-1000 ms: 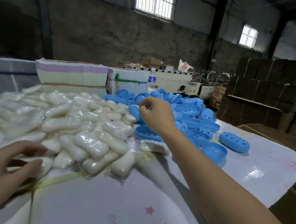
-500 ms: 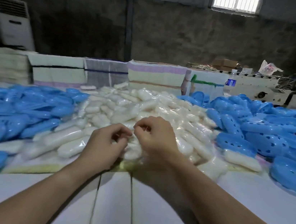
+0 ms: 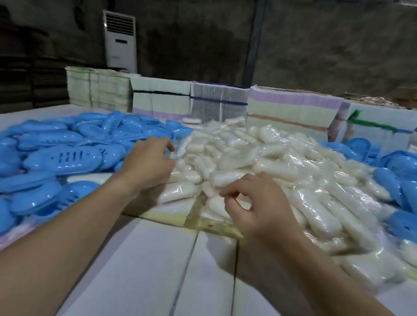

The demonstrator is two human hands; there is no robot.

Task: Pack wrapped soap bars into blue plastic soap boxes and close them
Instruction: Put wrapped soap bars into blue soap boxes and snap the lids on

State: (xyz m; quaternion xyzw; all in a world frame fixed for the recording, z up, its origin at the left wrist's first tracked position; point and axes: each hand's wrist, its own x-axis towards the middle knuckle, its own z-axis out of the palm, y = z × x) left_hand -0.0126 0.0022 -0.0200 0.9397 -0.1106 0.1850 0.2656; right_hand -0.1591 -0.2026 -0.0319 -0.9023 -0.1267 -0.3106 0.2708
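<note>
At the heap of white plastic-wrapped soap bars (image 3: 267, 163), left hand (image 3: 148, 165) rests open, right hand (image 3: 259, 207) hovers curled, empty; judging pick-up stage, next needs grasping one bar

Both forearms are bare from the lower edge of the picture up to the wrists, with no sleeve, cuff or glove in sight. The left hand (image 3: 148, 165) wears no ring, watch or band that shows. The right hand (image 3: 261, 210) is likewise bare, its wrist unadorned; fingernails look short and unpainted.
</note>
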